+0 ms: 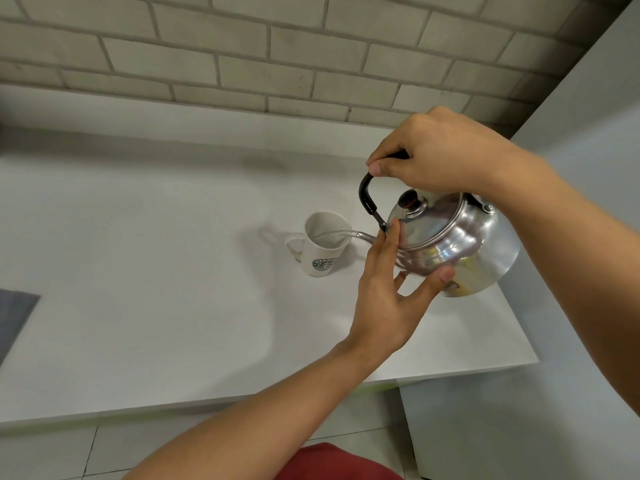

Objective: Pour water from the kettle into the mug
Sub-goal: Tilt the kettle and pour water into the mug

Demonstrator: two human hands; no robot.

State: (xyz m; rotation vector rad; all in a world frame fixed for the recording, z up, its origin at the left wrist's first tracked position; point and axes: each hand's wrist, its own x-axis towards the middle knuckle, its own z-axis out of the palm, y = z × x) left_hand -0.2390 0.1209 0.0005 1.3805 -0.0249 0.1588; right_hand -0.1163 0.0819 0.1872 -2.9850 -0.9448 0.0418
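Observation:
A shiny steel kettle with a black handle and black lid knob hangs tilted to the left above the white counter. My right hand grips the handle from above. My left hand cups the kettle's body from the left and below, thumb under its base. The thin spout reaches over the rim of a white mug with a green round logo, which stands upright on the counter. A thin stream of water runs from the spout into the mug.
The white counter ends at a grey brick wall behind. A tall white panel stands to the right. A grey cloth lies at the left edge. Tiled floor lies below the counter's front edge.

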